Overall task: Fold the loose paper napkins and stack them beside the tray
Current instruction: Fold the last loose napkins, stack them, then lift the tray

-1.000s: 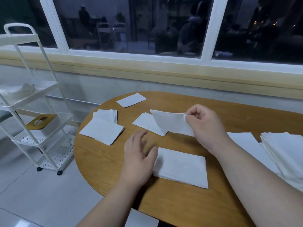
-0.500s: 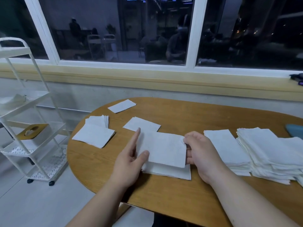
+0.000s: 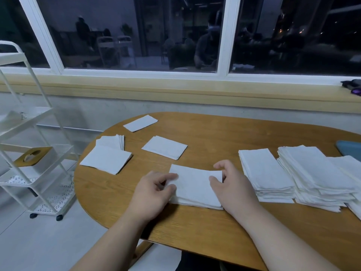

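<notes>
Napkins folded into a small pile [image 3: 195, 189] are seen lying flat on the near part of the wooden desk [image 3: 214, 133], between two hands. The pile's left edge is pinched by the left hand [image 3: 154, 192] between the thumb and first finger, and the other fingers are curled in. Its right edge is held by the right hand [image 3: 233, 189], with the thumb laid on top and the fingers curled round the far corner. At 3 o'clock from this pile, near but not touching, a taller stack [image 3: 263, 173] of folded napkins is seen. Just beside that, farther toward 3 o'clock, a bigger stack [image 3: 316, 173] is piled less neatly. A blue thing [image 3: 350, 149] at 2 o'clock is cut off by the picture's edge, and what it is cannot be told. One flat napkin [image 3: 164, 147] is laid at 11 o'clock, and a far napkin [image 3: 140, 123] is laid beyond it near the desk's back edge. At 10 o'clock a loose napkin [image 3: 106, 159] is spread partly over a small heap [image 3: 110, 140]. A white cart [image 3: 29, 122] is stood on the floor at 9 o'clock, and a box with a wooden lid [image 3: 32, 156] is kept on its middle shelf.
</notes>
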The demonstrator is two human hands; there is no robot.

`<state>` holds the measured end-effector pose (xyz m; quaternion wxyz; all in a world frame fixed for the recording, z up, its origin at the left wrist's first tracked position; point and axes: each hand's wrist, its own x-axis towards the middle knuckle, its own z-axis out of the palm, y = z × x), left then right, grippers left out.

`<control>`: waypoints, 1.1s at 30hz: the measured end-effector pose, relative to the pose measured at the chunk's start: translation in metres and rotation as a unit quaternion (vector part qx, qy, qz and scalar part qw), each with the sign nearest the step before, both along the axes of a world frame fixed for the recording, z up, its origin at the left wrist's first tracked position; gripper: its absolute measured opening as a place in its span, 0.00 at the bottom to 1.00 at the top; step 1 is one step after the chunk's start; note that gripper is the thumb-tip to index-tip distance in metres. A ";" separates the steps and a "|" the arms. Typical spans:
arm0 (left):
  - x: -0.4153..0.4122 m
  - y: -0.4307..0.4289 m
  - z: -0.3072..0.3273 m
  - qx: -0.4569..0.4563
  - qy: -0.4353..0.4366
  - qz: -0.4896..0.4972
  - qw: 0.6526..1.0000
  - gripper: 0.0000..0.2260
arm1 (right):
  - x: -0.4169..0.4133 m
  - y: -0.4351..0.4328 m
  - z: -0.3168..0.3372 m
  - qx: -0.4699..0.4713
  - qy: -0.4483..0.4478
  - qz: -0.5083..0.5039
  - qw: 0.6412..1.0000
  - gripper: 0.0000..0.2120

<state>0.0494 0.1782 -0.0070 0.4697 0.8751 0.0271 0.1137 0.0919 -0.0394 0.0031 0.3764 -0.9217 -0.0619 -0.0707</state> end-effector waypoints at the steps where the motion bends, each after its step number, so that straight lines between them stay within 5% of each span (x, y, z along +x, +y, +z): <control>1: 0.001 -0.001 0.000 0.009 -0.004 0.005 1.000 0.12 | 0.002 0.000 -0.002 -0.006 -0.003 0.000 1.000 0.09; 11: 0.006 -0.005 -0.008 0.189 -0.026 0.018 0.981 0.07 | 0.010 0.001 -0.020 -0.120 -0.049 0.019 0.991 0.15; 21: 0.016 0.000 -0.008 0.025 -0.023 0.102 0.994 0.09 | 0.051 0.033 0.007 -0.114 -0.050 0.075 0.989 0.08; 29: 0.021 0.003 -0.011 0.000 -0.018 0.121 0.993 0.08 | 0.118 0.090 0.003 -0.208 -0.001 0.145 0.967 0.13; 33: 0.020 0.005 -0.010 0.001 -0.016 0.114 0.993 0.08 | 0.132 0.098 0.001 -0.242 0.013 0.156 0.958 0.06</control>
